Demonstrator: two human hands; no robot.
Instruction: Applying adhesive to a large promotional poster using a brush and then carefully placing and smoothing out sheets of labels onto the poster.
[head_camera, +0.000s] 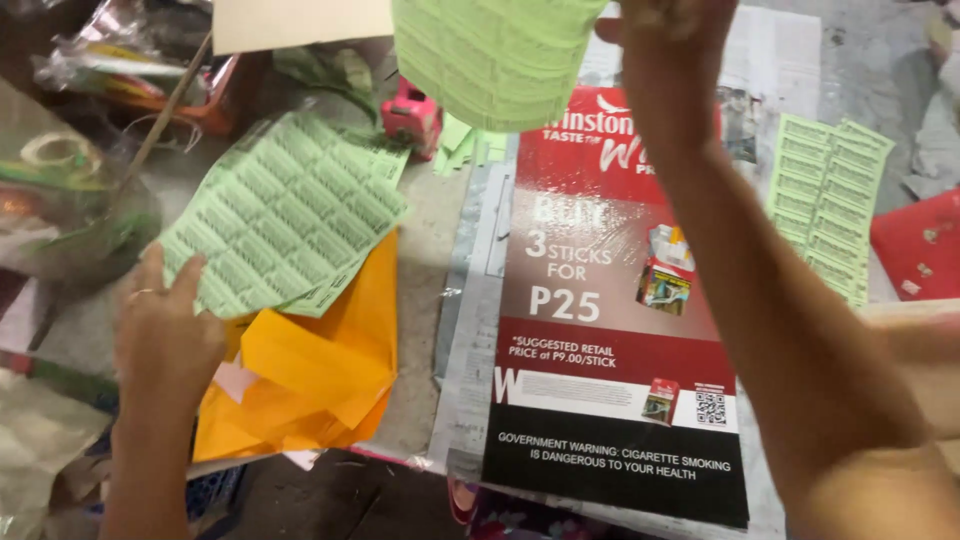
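- worktop (430, 250) — grey, cluttered; newspaper and plastic wrap spread over it
- big glossy poster (615, 330) — red, white and black, lies flat in the middle under the right arm, printed side up
- orange envelopes (320, 360) — loose pile at left, partly under the green sheets
- green ticket sheets (285, 210) — a small stack printed in rows, resting tilted on the orange pile; left hand (165, 335) touches its lower left corner, fingers spread flat, not clenched around it
- curled green sheet (495, 60) — same print, lifted high at the top of view; right hand (665, 30) grasps its right edge, grip partly cut off by the frame
- third green sheet (825, 205) — lies flat at right beside the poster, no hand on it
- red card (920, 250) — far right edge
- red stamp-like tool (412, 115) — small, behind the stack, green scraps near it
- progress, my read: sorting of sheets is midway — one in the air, one stack and one single sheet still lying about
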